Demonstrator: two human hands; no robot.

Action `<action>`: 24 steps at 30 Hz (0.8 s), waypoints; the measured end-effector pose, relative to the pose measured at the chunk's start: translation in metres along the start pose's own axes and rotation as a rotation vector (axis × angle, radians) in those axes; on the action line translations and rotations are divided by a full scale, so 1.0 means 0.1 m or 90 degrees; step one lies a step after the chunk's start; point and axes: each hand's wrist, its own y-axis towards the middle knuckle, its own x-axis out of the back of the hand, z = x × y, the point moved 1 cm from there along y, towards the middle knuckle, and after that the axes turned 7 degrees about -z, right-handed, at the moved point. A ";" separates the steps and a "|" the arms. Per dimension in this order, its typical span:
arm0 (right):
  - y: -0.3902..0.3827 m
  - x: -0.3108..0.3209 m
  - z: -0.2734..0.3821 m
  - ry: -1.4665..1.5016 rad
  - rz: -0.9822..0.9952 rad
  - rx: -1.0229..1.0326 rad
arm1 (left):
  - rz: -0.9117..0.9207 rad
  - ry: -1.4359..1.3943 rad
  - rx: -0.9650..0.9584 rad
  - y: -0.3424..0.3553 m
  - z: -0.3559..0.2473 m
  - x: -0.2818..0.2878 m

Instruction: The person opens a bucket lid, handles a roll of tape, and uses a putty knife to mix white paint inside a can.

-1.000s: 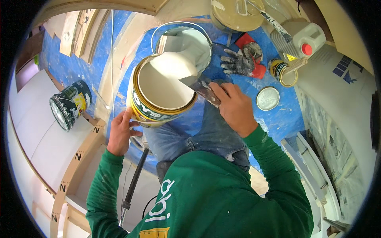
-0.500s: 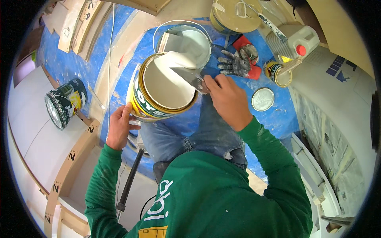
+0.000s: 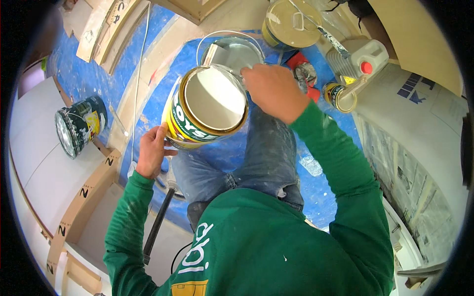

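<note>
A yellow and green paint can is tilted, its mouth facing up and away from me, with white paint coating its inside. My left hand grips the can's lower left side near the base. At the can's far rim, my right hand is closed on a putty knife, of which only part of the grey blade shows. Just beyond the can stands a bucket with a wire handle, holding whitish paint and a flat pale piece leaning inside it.
Blue sheeting covers the floor. To the right lie red and grey work gloves, a small open can with a brush and a white jug. A large lidded tin stands farther back. A dark green bucket sits left.
My right hand has moved up and left along the can's rim with the putty knife. The paint stream over the rim no longer shows. My right arm now covers the round lid.
</note>
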 end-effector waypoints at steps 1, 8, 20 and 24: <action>0.07 -0.01 -0.06 -0.005 0.048 -0.005 | 0.000 -0.004 -0.002 0.00 0.00 -0.01; 0.22 0.17 -0.31 0.036 0.136 -0.026 | -0.001 -0.005 -0.037 0.13 0.29 0.02; 0.17 0.28 -0.42 0.133 0.126 -0.078 | 0.009 -0.002 -0.091 0.37 0.88 -0.06; 0.20 0.24 -0.45 0.138 0.125 -0.103 | 0.004 -0.073 -0.111 0.41 1.03 -0.18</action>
